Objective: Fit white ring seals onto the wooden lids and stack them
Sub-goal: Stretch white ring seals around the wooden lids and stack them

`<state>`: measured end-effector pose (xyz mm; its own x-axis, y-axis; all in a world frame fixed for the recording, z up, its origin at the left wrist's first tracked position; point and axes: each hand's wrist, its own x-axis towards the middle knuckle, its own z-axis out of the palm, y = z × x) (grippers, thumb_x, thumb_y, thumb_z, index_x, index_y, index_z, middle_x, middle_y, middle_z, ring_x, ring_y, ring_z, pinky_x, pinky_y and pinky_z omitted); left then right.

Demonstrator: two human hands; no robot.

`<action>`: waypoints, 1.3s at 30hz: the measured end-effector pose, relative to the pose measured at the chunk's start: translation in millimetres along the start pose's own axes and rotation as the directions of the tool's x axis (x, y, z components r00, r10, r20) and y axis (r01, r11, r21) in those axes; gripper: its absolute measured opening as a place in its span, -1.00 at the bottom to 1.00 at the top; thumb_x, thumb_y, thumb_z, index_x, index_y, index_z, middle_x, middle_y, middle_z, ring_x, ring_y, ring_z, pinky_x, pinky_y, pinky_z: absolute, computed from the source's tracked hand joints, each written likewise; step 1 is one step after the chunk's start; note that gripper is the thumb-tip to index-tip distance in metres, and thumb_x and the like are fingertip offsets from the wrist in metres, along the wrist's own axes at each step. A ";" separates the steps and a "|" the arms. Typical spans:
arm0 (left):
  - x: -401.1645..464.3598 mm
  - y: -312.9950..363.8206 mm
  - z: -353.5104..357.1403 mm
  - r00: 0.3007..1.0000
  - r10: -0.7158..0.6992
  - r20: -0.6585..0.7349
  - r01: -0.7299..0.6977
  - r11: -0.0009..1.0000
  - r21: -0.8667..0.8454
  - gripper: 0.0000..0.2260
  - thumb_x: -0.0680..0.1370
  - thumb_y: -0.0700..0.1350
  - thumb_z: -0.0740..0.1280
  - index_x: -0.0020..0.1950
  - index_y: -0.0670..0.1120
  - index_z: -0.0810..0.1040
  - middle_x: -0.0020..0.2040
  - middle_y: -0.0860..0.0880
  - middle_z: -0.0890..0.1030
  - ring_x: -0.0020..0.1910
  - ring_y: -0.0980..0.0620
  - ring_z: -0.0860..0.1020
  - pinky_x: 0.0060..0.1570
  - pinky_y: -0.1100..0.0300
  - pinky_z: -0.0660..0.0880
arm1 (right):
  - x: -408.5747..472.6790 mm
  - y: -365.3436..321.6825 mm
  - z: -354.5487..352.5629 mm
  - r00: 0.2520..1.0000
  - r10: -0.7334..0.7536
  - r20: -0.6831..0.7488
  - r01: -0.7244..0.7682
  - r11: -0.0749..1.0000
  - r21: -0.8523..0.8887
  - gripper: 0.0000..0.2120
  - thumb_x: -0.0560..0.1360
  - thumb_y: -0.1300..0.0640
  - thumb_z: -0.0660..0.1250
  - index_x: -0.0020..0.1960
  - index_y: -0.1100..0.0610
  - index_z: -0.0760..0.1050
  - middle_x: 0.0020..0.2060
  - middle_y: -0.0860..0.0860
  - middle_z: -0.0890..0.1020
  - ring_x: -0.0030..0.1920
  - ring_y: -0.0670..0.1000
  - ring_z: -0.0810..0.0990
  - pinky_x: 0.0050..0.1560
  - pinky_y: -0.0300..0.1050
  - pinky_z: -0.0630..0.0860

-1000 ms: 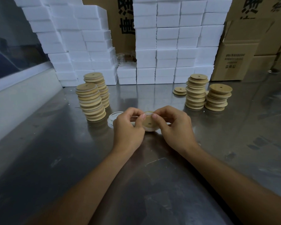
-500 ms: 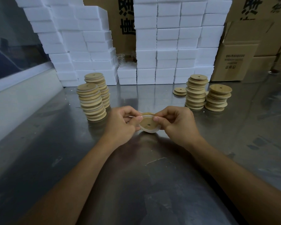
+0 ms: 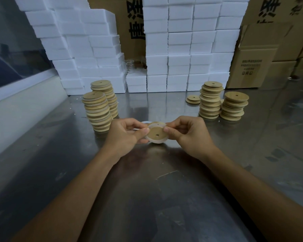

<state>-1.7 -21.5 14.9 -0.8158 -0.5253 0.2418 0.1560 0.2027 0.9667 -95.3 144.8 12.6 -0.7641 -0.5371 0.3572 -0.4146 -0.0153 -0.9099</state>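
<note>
A round wooden lid (image 3: 157,135) with a small centre hole is held between both hands above the steel table. A white ring seal (image 3: 158,141) runs round its lower edge. My left hand (image 3: 128,135) pinches the lid's left side, and my right hand (image 3: 189,133) pinches its right side. Behind the held lid a second wooden lid (image 3: 157,123) and a white ring (image 3: 146,122) lie on the table, mostly hidden by my fingers. Two stacks of lids with white seals (image 3: 97,113) stand at the left. Stacks of bare lids (image 3: 210,100) stand at the right.
The steel table (image 3: 156,186) stretches toward me. White foam boxes (image 3: 187,49) are piled along the back, with cardboard cartons (image 3: 252,67) behind and to the right. A short pile of two lids (image 3: 193,99) lies beside the right stacks. A pale ledge (image 3: 16,102) borders the left.
Both hands have turned the lid so that its flat face tilts toward me, and the white seal now shows round its lower rim. The stacks have not moved.
</note>
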 end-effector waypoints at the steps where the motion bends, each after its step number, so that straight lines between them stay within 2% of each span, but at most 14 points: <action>1: 0.2 -0.1 -0.6 1.000 0.007 -0.003 -0.007 1.000 0.015 -0.92 0.45 -0.39 0.45 -0.19 -0.24 0.64 -0.16 -0.16 0.69 -0.29 0.01 0.69 -0.32 0.24 0.63 | -0.2 0.3 0.8 1.000 -0.009 0.001 0.009 1.000 -0.012 -0.89 0.46 0.34 0.45 -0.04 0.36 0.62 -0.11 0.16 0.72 -0.13 0.03 0.72 -0.12 -0.24 0.64; 4: 0.2 -1.6 0.0 0.998 0.064 -0.019 -0.062 0.992 0.109 -0.92 0.45 -0.35 0.47 -0.20 -0.21 0.64 -0.20 -0.12 0.71 -0.29 -0.01 0.70 -0.35 0.19 0.63 | -1.5 2.5 2.9 0.999 -0.049 -0.014 0.047 0.993 -0.110 -0.93 0.47 0.31 0.45 -0.04 0.27 0.64 -0.12 0.06 0.72 -0.09 -0.01 0.71 -0.01 -0.06 0.66; 6: -1.0 -2.0 3.3 0.991 0.135 -0.025 -0.128 0.975 0.182 -0.87 0.46 -0.34 0.47 -0.22 -0.13 0.62 -0.25 -0.03 0.70 -0.30 0.01 0.69 -0.31 0.16 0.64 | -2.1 4.1 2.9 0.996 -0.080 -0.025 0.075 0.984 -0.163 -0.94 0.47 0.29 0.45 -0.05 0.21 0.65 -0.14 0.00 0.72 -0.10 -0.07 0.71 -0.01 -0.02 0.66; 10: -2.2 -1.1 9.3 0.943 0.334 0.017 -0.320 0.885 0.338 -0.90 0.49 -0.28 0.45 -0.18 -0.10 0.65 -0.23 0.08 0.68 -0.25 0.13 0.66 -0.23 0.32 0.59 | -2.1 5.8 2.9 0.989 -0.143 -0.025 0.134 0.966 -0.222 -0.93 0.47 0.26 0.47 -0.06 0.15 0.67 -0.16 -0.05 0.72 -0.12 -0.17 0.69 -0.05 -0.18 0.65; 12: -2.3 -0.4 9.6 0.929 0.368 0.028 -0.350 0.854 0.385 -0.94 0.50 -0.25 0.44 -0.15 -0.11 0.66 -0.21 0.10 0.68 -0.22 0.15 0.65 -0.24 0.35 0.56 | -1.7 6.1 3.8 0.987 -0.158 -0.027 0.147 0.962 -0.230 -0.93 0.46 0.25 0.48 -0.07 0.14 0.68 -0.16 -0.06 0.72 -0.14 -0.20 0.69 -0.06 -0.24 0.64; 17: -1.4 0.2 6.2 0.934 0.357 0.036 -0.339 0.845 0.414 -0.96 0.50 -0.26 0.45 -0.12 -0.14 0.67 -0.19 0.06 0.68 -0.20 0.15 0.66 -0.22 0.34 0.59 | -2.1 6.4 3.7 0.991 -0.132 -0.019 0.125 0.972 -0.198 -0.93 0.46 0.25 0.48 -0.06 0.16 0.68 -0.14 -0.04 0.72 -0.11 -0.16 0.69 -0.03 -0.23 0.64; 20: 1.0 -1.3 3.4 0.957 0.290 0.003 -0.274 0.903 0.331 -0.93 0.47 -0.33 0.46 -0.15 -0.18 0.67 -0.17 0.07 0.68 -0.21 0.17 0.67 -0.18 0.33 0.60 | -1.5 6.7 3.0 0.996 -0.091 -0.017 0.087 0.986 -0.144 -0.95 0.46 0.24 0.49 -0.08 0.16 0.67 -0.14 -0.04 0.72 -0.11 -0.13 0.70 -0.01 -0.15 0.65; 25: 1.6 -5.7 0.6 0.985 0.173 -0.029 -0.163 0.965 0.207 -0.90 0.45 -0.34 0.47 -0.17 -0.15 0.65 -0.13 -0.08 0.71 -0.22 0.07 0.70 -0.16 0.23 0.64 | -0.4 9.6 0.9 1.000 -0.009 -0.018 0.008 0.998 -0.067 -0.93 0.47 0.25 0.47 -0.07 0.24 0.64 -0.16 0.05 0.73 -0.13 -0.02 0.72 -0.01 0.01 0.66; 28: 2.0 -8.5 0.1 0.994 0.102 -0.026 -0.097 0.981 0.166 -0.88 0.46 -0.34 0.47 -0.20 -0.14 0.63 -0.14 -0.09 0.71 -0.18 -0.01 0.71 -0.12 0.10 0.66 | -0.6 8.9 1.8 0.999 -0.030 -0.026 0.028 0.997 -0.075 -0.96 0.47 0.26 0.46 -0.07 0.19 0.64 -0.18 -0.01 0.72 -0.13 -0.06 0.71 -0.03 -0.08 0.66; 31: 0.5 -11.1 4.0 0.998 0.068 -0.014 -0.067 0.995 0.075 -0.83 0.45 -0.37 0.46 -0.24 -0.17 0.54 -0.18 -0.07 0.70 -0.21 0.00 0.71 -0.19 0.12 0.66 | -1.2 8.7 2.1 0.996 -0.074 -0.055 0.068 0.991 -0.111 -0.95 0.48 0.28 0.45 -0.10 0.15 0.64 -0.20 -0.09 0.70 -0.14 -0.14 0.68 -0.11 -0.27 0.61; 33: 1.3 -14.1 6.4 0.996 0.092 -0.005 -0.091 0.992 0.083 -0.81 0.45 -0.35 0.47 -0.20 -0.13 0.50 -0.25 0.00 0.69 -0.24 0.02 0.70 -0.24 0.16 0.65 | -1.1 8.3 2.1 0.993 -0.092 -0.068 0.083 0.989 -0.119 -0.95 0.50 0.29 0.42 -0.10 0.17 0.64 -0.22 -0.10 0.69 -0.16 -0.15 0.67 -0.15 -0.31 0.58; 36: 0.1 -19.0 9.6 0.969 0.236 0.066 -0.245 0.930 0.273 -0.78 0.44 -0.20 0.50 -0.11 0.04 0.51 -0.31 0.07 0.66 -0.32 0.12 0.64 -0.27 0.30 0.55 | -1.9 7.3 3.0 0.991 -0.122 -0.060 0.111 0.980 -0.168 -0.94 0.50 0.30 0.41 -0.09 0.18 0.64 -0.21 -0.09 0.69 -0.15 -0.11 0.67 -0.11 -0.19 0.62; 37: -0.3 -21.0 9.6 0.945 0.311 0.104 -0.327 0.872 0.364 -0.78 0.43 -0.10 0.52 -0.13 0.09 0.49 -0.34 0.11 0.62 -0.34 0.18 0.60 -0.31 0.39 0.48 | -2.9 6.5 4.1 0.990 -0.136 -0.047 0.125 0.975 -0.184 -0.94 0.50 0.30 0.41 -0.08 0.18 0.64 -0.21 -0.08 0.69 -0.15 -0.10 0.67 -0.09 -0.13 0.63; 39: -1.1 -22.3 8.8 0.891 0.415 0.185 -0.446 0.721 0.530 -0.77 0.41 0.14 0.48 -0.22 0.14 0.43 -0.39 0.18 0.49 -0.34 0.23 0.51 -0.36 0.45 0.38 | -4.9 4.4 6.7 0.989 -0.150 -0.002 0.147 0.972 -0.183 -0.93 0.50 0.32 0.40 -0.07 0.19 0.63 -0.19 -0.06 0.69 -0.14 -0.08 0.66 -0.06 -0.05 0.63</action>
<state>-9.1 -18.2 -7.7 -0.7652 -0.2304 0.6012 0.1818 0.8185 0.5451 -90.0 141.7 5.4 -0.6946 -0.5270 0.4898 -0.6056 0.0608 -0.7934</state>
